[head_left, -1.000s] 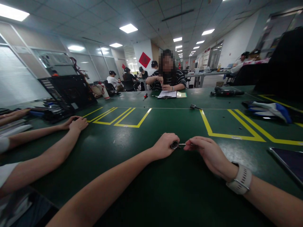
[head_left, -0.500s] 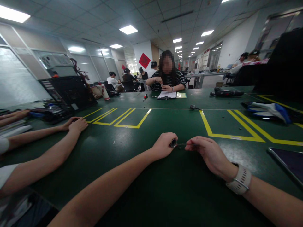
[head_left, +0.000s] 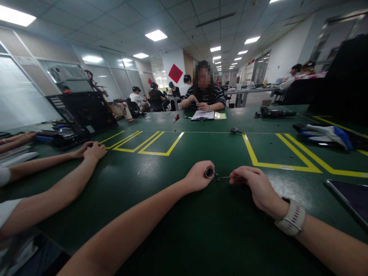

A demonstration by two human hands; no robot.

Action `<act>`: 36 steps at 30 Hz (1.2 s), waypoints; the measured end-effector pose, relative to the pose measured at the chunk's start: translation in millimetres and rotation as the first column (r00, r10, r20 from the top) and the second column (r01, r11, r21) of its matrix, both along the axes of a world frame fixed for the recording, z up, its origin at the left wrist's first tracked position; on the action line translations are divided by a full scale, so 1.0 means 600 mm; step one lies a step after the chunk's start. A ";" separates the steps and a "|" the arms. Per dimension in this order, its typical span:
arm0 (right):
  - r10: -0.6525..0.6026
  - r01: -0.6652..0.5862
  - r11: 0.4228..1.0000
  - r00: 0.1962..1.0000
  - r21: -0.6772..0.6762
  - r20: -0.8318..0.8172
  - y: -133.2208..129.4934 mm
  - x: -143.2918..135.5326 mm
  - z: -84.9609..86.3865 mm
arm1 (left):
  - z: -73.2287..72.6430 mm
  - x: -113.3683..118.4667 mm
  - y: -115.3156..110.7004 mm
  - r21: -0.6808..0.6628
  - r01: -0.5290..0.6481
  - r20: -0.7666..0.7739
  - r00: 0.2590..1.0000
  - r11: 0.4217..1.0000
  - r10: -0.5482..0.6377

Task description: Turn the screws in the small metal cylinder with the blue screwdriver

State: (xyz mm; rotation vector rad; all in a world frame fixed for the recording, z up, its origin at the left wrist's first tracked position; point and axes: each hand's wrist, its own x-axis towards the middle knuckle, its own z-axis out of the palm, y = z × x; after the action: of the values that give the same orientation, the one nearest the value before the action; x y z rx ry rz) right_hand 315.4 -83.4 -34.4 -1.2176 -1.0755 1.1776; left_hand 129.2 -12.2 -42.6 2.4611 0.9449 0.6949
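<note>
Farthest left, a co-worker's hands [head_left: 93,150] rest flat on the green table [head_left: 172,230]. Nearer the middle, the left hand [head_left: 198,177] is closed around a small dark cylinder [head_left: 209,172], its open end now turned more toward the camera. Just beside it, the right hand [head_left: 254,183] pinches a thin metal rod [head_left: 223,177], whose tip has drawn back from the cylinder's mouth, so the two parts now sit apart.

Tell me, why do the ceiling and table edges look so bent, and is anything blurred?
Head view: the wide lens bows the ceiling's bright light panels; glare sheens the dark green table; the small round metal part in the left hand stays fairly sharp; a seated person's face is blurred.
</note>
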 end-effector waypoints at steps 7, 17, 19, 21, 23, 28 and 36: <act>-0.079 0.088 0.989 0.994 0.116 -0.073 -0.001 0.005 0.000 | 0.004 -0.001 -0.003 -0.086 0.012 0.045 0.999 0.996 -0.008; 0.106 -0.294 0.886 0.881 0.359 0.461 -0.023 -0.009 0.012 | -0.004 0.001 0.003 -0.013 -0.026 0.044 0.999 1.000 0.027; 0.068 -0.374 0.827 0.807 0.420 0.586 -0.026 -0.014 0.015 | -0.004 0.002 0.003 0.003 -0.018 0.049 0.999 1.000 0.018; 0.027 -0.448 0.768 0.737 0.458 0.676 -0.028 -0.019 0.016 | -0.003 0.003 0.003 0.019 -0.013 0.042 0.999 1.000 0.012; -0.027 -0.480 0.747 0.669 0.460 0.743 -0.030 -0.023 0.016 | -0.003 0.004 0.003 0.041 -0.012 0.030 0.999 0.999 0.011; -0.020 -0.395 0.820 0.704 0.414 0.710 -0.032 -0.022 0.014 | -0.001 0.004 0.002 0.088 -0.022 -0.013 1.000 0.996 0.024; 0.135 -0.162 0.972 0.977 0.168 0.164 -0.009 -0.007 0.007 | 0.005 0.002 -0.004 0.114 -0.019 -0.101 0.994 0.993 0.031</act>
State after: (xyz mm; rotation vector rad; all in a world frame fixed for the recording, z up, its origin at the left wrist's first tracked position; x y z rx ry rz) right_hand 311.4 -88.8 -30.5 -1.1131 -1.3782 1.0862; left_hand 130.4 -14.9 -39.5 2.6101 1.0018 0.6522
